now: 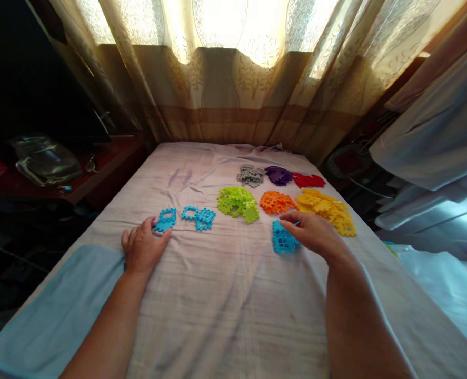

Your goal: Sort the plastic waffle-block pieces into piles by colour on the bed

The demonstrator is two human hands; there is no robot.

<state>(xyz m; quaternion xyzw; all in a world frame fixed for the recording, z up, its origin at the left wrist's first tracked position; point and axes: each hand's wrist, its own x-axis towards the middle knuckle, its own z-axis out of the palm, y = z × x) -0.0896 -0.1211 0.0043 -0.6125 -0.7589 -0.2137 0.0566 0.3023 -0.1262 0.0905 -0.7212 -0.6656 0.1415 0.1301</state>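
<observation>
Two blue interlocking plastic tiles lie at the left on the cloth, one with a square hole. My left hand rests beside them, palm down, its fingers apart and its thumb and index finger at the tiles' near edge. A small group of blue tiles lies just right of it. Over on the right, my right hand reaches over a blue tile pile. Its thumb and fingers close on a blue tile at the top of this pile, and the fingers partly cover it.
Beyond my hands lie piles of tiles: lime green, orange, yellow, grey, purple and red. A light blue cloth covers the left front. A glass jug stands on a side table.
</observation>
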